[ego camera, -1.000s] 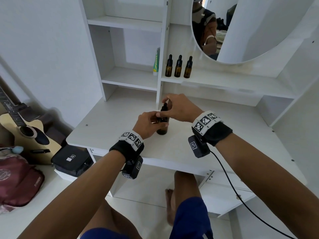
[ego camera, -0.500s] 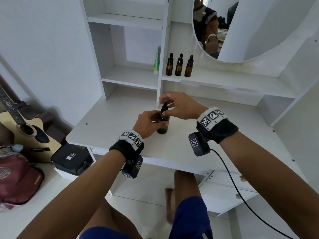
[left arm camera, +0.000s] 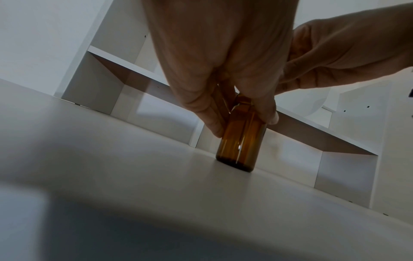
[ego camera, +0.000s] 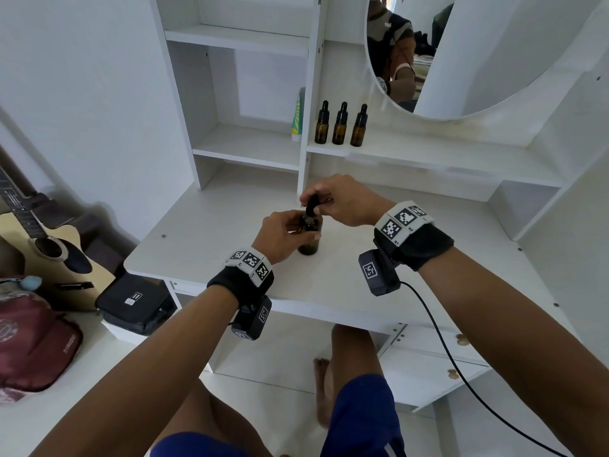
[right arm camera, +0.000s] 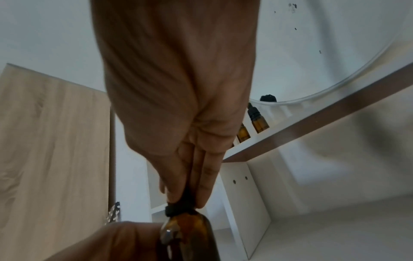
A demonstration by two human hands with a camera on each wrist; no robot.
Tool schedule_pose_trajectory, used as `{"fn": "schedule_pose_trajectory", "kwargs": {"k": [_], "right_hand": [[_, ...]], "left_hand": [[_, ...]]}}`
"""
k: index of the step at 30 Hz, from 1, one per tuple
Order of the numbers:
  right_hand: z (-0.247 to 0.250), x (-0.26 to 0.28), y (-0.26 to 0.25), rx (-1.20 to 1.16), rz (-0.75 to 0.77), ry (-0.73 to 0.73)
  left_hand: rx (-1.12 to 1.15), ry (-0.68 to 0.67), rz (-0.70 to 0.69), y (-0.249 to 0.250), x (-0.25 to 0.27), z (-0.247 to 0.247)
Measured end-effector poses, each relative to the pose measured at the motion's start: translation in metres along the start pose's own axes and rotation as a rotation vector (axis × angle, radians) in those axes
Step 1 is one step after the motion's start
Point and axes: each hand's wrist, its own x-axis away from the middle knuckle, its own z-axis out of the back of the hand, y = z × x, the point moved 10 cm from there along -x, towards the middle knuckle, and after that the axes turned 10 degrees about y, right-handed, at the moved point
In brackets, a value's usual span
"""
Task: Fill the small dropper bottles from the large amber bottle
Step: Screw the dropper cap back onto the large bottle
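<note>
A tan acoustic guitar [ego camera: 49, 249] leans at far left. On the white desk surface [ego camera: 204, 239], the left hand [ego camera: 283, 235] curls its fingers around an upright amber glass bottle [left arm camera: 241, 141]. Just right, the right hand [ego camera: 342, 199] pinches the bottle's black dropper cap [right arm camera: 178, 208]. Three small amber dropper bottles [ego camera: 340, 125] stand on the shelf behind.
</note>
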Motion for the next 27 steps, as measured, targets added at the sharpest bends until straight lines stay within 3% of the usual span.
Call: {"fn": "schedule_pose_trajectory", "kwargs": {"k": [8,13,17,21,27], "right_hand": [[0.007,0.003,0.009,-0.032,-0.021,0.166],[0.006,0.007,0.015,-0.08,-0.129,0.278],[0.003,0.004,0.018,-0.079,-0.147,0.212],[-0.009,0.004,0.02,-0.313,-0.126,0.027],[-0.01,0.004,0.02,-0.392,-0.06,0.114]], "left_hand": [[-0.032,0.025,-0.014,0.003,0.0,0.002],[-0.036,0.029,-0.031,0.006,0.001,0.003],[-0.041,-0.004,-0.011,0.005,-0.001,0.002],[-0.034,0.001,0.0,0.003,-0.001,0.003],[-0.059,0.021,-0.003,0.001,-0.001,0.003]]}}
